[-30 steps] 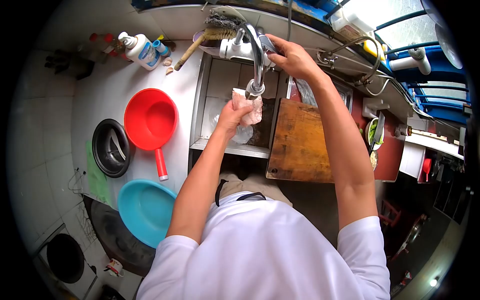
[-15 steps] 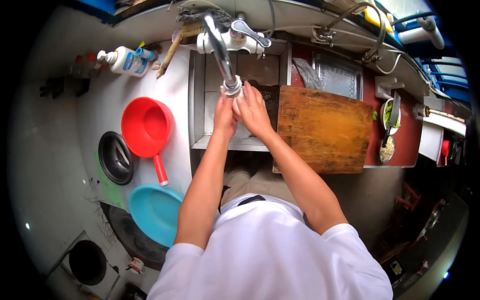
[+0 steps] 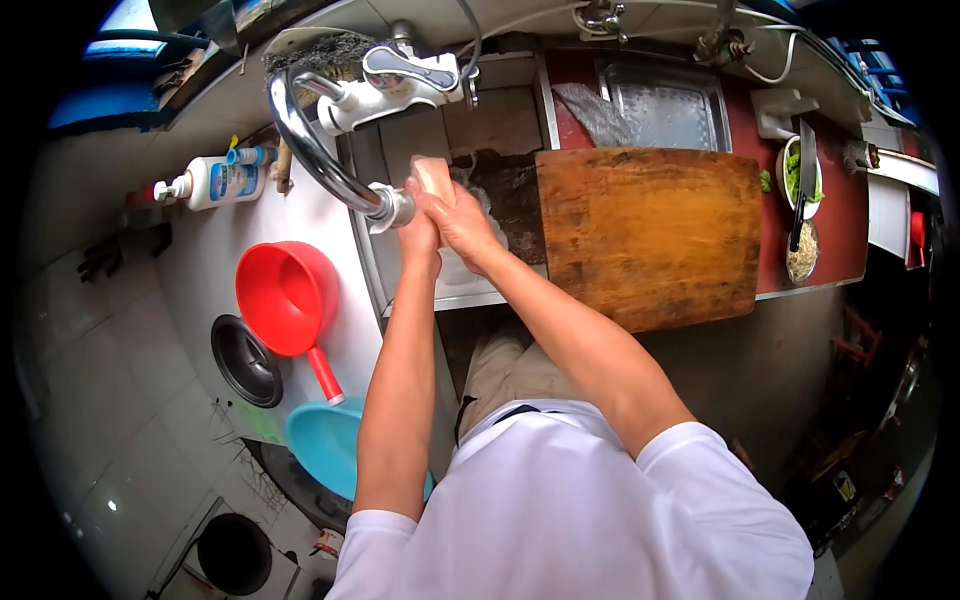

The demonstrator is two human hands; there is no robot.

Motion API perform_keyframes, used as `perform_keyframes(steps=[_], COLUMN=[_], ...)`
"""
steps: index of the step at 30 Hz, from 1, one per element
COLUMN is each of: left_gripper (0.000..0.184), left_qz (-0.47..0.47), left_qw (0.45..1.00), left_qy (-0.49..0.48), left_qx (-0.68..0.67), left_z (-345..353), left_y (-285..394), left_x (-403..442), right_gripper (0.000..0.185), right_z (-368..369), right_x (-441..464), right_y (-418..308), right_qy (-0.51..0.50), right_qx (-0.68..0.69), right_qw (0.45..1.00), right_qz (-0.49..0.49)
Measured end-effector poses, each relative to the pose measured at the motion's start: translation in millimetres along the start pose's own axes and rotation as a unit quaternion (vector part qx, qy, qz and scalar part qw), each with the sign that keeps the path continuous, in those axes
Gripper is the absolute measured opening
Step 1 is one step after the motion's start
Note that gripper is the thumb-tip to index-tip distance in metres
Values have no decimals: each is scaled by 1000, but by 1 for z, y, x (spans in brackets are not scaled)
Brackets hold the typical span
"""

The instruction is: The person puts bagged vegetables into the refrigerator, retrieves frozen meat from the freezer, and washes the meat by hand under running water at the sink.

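A pale pink piece of what looks like raw meat (image 3: 433, 180) is held over the sink (image 3: 465, 292), beside the spout end of the faucet (image 3: 335, 170). My right hand (image 3: 462, 225) wraps round the piece from the right. Against its lower left side is my left hand (image 3: 418, 238), partly hidden by the right hand and the spout, with its fingers closed on the same piece. Water shows in the sink beneath and behind the hands.
A wooden cutting board (image 3: 650, 235) lies right of the sink. Beyond it are a metal tray (image 3: 668, 108), a bowl of greens (image 3: 803, 175) and a knife (image 3: 804, 185). To the left are a red dipper (image 3: 288, 295), black bowl (image 3: 246, 362), blue basin (image 3: 330, 445) and pump bottle (image 3: 222, 183).
My right hand has left the faucet handle and joined my left hand on the piece. The camera view has turned, so the faucet and sink appear further left.
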State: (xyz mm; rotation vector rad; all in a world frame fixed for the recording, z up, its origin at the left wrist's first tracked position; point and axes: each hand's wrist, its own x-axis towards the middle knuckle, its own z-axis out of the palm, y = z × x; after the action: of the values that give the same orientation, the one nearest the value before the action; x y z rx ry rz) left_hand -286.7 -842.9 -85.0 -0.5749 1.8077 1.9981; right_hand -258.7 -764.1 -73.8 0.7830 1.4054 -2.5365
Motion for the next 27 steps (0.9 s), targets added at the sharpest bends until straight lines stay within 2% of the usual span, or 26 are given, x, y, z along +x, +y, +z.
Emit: perform_keyframes(steps=[2, 4, 6, 9, 11, 13, 14, 15, 17, 19, 21, 23, 25, 26, 27], left_gripper=[40, 39, 43, 47, 46, 45, 38, 38, 34, 29, 25, 23, 34, 34, 35], left_qz=[27, 48, -84, -135, -140, -146, -100, -102, -34, 1, 59, 63, 46, 47, 87], left_qw=[999, 998, 990, 976, 972, 965, 976, 975, 986, 989, 991, 992, 992, 992, 980], left_qy=[8, 16, -40, -46, -60, -83, -50, -52, -31, -29, -80, -86, -78, -77, -93], left_qx=[23, 49, -106, -162, -177, -204, -189, -190, -161, -144, -85, -68, 83, 83, 151], left_z=[-8, -13, -12, -11, -11, -16, -15, -12, -8, 8, 17, 13, 2, -2, -5], left_y=[-7, -5, 1, 2, 3, 0, -7, -8, -13, -9, 0, 0, -5, -5, -5], left_x=[3, -7, -18, -20, -14, -5, 2, 3, 1, -15, -33, -37, -35, -35, -37], right_gripper=[56, 57, 55, 53, 49, 50, 50, 50, 50, 48, 49, 54, 60, 62, 64], right_z=[5, -1, -5, -8, -11, -11, -10, -8, -10, -14, -20, -26, -28, -31, -32], right_x=[5, 20, 31, 23, 10, 0, -1, -4, -4, -2, 4, 14, 26, 34, 40], right_y=[-9, -9, -7, -2, 1, 13, 20, 22, 22, -7, -18, -17, -6, -5, -6], right_qy=[118, 114, 106, 94, 73, 110, 112, 132, 150, 183, 171, 167, 186, 173, 160], right_qx=[-116, -116, -110, -99, -164, -219, -219, -191, -164, -215, -255, -325, -319, -255, -190], right_qw=[978, 980, 982, 989, 982, 960, 960, 958, 954, 955, 950, 931, 927, 951, 968], right_qz=[-130, -116, -110, -58, -52, -135, -137, -170, -201, -89, -63, -23, -62, -14, 34])
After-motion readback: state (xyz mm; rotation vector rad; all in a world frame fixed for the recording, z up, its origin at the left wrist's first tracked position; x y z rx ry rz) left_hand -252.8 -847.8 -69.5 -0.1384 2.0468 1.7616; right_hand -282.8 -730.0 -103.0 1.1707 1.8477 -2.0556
